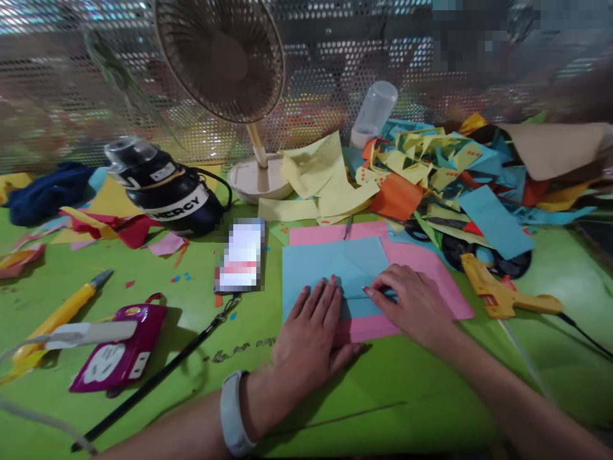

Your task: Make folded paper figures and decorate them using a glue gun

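L hand [306,338] flat on blue paper [311,268], likely bracing it | R hand [407,297] pinches folded piece [352,281] | hands apart

"NERCY" on black bottle [168,191]

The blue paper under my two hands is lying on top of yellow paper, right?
Not quite: the paper underneath is pink, not yellow. The head view shows the blue paper under your left hand and right hand, lying on top of pink paper.
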Demonstrator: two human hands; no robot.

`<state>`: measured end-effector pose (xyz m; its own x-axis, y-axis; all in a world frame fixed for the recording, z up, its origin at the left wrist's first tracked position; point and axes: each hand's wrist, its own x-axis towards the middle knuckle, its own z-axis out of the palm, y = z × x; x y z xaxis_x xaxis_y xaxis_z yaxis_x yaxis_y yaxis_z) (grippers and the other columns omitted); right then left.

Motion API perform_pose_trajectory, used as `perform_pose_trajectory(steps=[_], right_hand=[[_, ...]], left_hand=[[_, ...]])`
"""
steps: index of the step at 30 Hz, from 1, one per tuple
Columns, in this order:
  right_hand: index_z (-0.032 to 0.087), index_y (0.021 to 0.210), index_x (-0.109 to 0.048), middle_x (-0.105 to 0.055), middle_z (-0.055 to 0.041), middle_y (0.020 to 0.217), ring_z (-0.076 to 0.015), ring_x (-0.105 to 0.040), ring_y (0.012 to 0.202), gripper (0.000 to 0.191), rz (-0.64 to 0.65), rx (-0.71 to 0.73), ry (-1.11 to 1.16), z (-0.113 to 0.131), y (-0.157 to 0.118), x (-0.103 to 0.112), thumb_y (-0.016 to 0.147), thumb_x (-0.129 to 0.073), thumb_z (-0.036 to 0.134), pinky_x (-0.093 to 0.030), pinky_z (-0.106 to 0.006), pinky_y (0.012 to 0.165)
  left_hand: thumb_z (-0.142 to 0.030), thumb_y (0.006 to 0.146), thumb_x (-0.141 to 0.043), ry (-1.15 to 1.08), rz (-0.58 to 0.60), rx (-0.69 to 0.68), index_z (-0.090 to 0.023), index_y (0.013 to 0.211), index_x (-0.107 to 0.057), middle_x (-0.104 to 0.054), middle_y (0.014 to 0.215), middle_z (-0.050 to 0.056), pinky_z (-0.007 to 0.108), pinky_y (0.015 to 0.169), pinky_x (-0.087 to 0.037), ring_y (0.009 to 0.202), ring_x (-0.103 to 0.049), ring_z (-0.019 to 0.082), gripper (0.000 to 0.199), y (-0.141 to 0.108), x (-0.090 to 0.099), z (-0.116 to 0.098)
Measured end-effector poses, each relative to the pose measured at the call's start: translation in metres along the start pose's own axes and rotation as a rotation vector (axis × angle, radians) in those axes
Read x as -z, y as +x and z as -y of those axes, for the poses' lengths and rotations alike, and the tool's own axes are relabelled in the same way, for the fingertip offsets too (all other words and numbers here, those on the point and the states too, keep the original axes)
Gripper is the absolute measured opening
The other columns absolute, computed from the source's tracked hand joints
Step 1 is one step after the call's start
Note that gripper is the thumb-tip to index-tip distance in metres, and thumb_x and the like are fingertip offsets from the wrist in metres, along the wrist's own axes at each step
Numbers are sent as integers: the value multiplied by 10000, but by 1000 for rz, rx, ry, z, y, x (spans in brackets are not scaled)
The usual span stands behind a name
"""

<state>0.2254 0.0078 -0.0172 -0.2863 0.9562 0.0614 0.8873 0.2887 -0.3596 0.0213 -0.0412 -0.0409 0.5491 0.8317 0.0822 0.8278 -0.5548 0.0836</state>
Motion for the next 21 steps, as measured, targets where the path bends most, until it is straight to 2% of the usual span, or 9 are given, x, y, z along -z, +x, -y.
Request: perform_pose_trajectory(steps=[6, 11, 13, 15, 18, 20, 21], right_hand=[[218, 763, -643, -660, -35, 846, -223, -580, 860, 150, 42, -34, -60, -15, -1, 10, 868, -581, 306, -376, -359, 739], [198, 703, -628, -654, -39, 809, -223, -585, 854, 166, 32, -89, -102, -25, -1, 14, 847, -585, 267, -368, -378, 784], [194, 691, -619, -653, -37, 798, -223, -590, 846, 169, 9, -126, -102, -24, 0, 19, 843, -587, 262, -379, -387, 797], [186, 740, -633, -666, -49, 835, -231, -596, 870, 171, -69, -154, -85, -17, -2, 24, 865, -573, 287, -399, -396, 810], [132, 1024, -654, -674, -116, 1078, -259, -579, 1047, 272, -166, -26, -73, 4, -14, 21, 938, -478, 321, -409, -424, 910], [73, 1273, -542, -555, -170, 1331, -283, -474, 1246, 459, -106, 194, -88, 19, -25, 10, 967, -408, 389, -369, -446, 1015], [47, 1331, -489, -474, -187, 1411, -296, -401, 1319, 572, -64, 274, -92, 25, -30, 3, 958, -388, 469, -335, -455, 1061]], left_hand=[[-640, 899, -342, 0, -59, -48, -140, 1455, -316, -344, 1505, 154, 498, 1074, -321, 1379, -310, 320, 748, 1, 0, 2], [-652, 880, -382, 8, -111, -75, -140, 1431, -352, -379, 1488, 147, 504, 1060, -329, 1361, -340, 335, 753, 0, -3, 4], [-644, 882, -391, 15, -123, -89, -144, 1427, -359, -398, 1478, 142, 501, 1054, -338, 1352, -358, 332, 741, 1, -3, 4], [-635, 881, -401, 23, -134, -102, -140, 1432, -352, -405, 1472, 147, 507, 1043, -348, 1343, -372, 336, 743, 1, -3, 5], [-624, 875, -418, 28, -137, -119, -127, 1446, -329, -388, 1478, 161, 515, 1042, -348, 1347, -363, 344, 762, 0, -4, 7], [-615, 875, -416, 30, -137, -133, -122, 1453, -315, -383, 1479, 167, 516, 1046, -342, 1354, -351, 344, 766, -2, -6, 9], [-600, 878, -414, 36, -142, -141, -119, 1456, -307, -385, 1478, 169, 514, 1045, -342, 1354, -352, 342, 759, -2, -7, 10]])
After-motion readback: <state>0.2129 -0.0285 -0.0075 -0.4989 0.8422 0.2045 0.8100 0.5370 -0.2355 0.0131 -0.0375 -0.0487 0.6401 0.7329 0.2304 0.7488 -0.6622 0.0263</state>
